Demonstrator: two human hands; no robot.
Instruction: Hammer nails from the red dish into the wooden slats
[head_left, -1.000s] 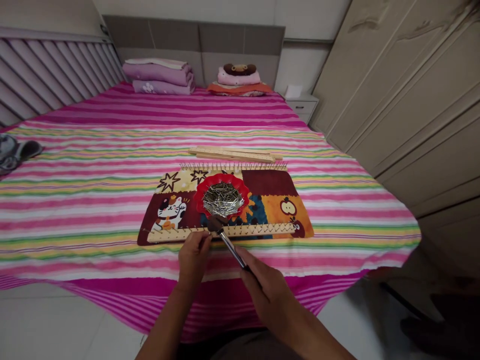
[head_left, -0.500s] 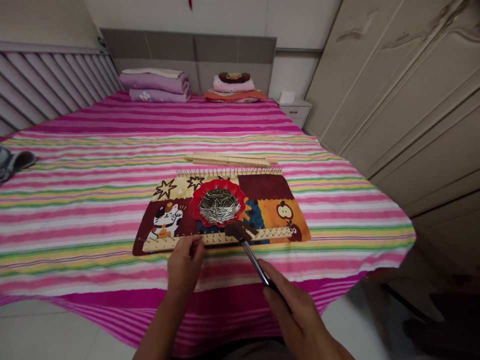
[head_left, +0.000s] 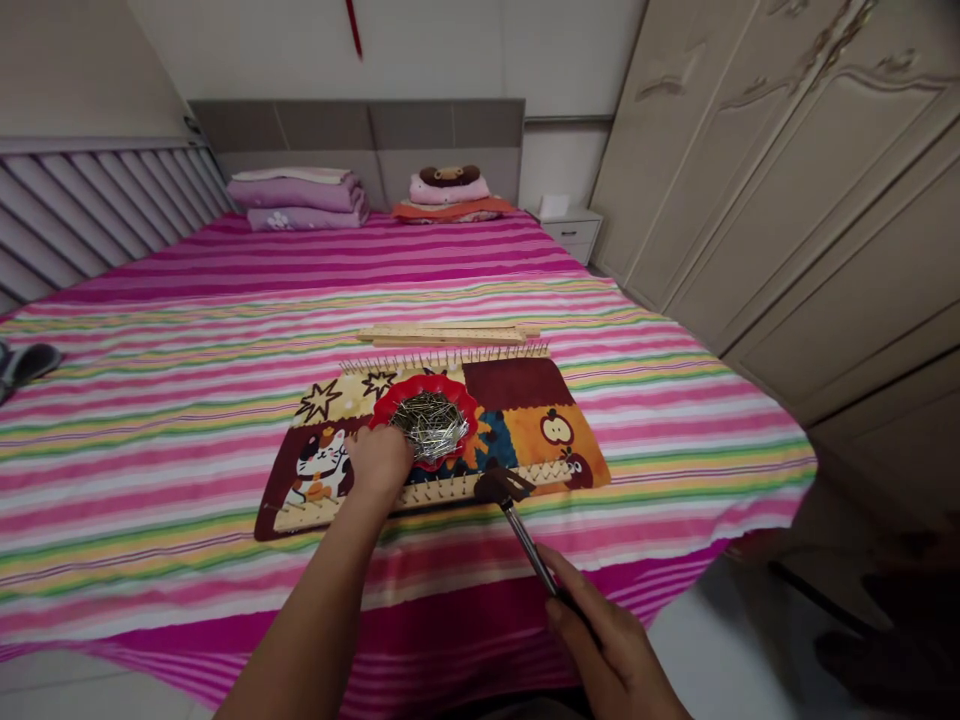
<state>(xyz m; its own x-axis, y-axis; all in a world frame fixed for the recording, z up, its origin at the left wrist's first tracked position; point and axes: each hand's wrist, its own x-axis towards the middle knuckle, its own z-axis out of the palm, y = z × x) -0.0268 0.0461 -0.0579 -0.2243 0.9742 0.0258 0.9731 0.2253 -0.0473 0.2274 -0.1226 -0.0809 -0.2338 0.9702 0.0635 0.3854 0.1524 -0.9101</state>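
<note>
My left hand (head_left: 381,460) reaches over the left side of a red scalloped bowl (head_left: 385,400) of loose nails (head_left: 433,428). Its fingertips are hidden behind the hand, so I cannot see whether they pinch a nail. In my right hand (head_left: 600,625) is a hammer (head_left: 527,540) with a metal shaft, gripped by its black handle. The dark hammer head is over the right part of a wooden strip (head_left: 442,488) studded with upright nails. That strip lies along the front edge of a patterned mat (head_left: 510,386) under the bowl.
Another nail-studded strip (head_left: 480,356) lies along the mat's back edge, with stacked bare wooden strips (head_left: 442,333) beyond it. A striped sheet (head_left: 172,400) covers the bed. Folded bedding (head_left: 300,195) sits by the headboard; a wardrobe (head_left: 787,200) stands to the right.
My left hand has left the front strip and moved forward to the bowl. The hammer has shifted right, away from where my left hand was. The view has tilted up.
</note>
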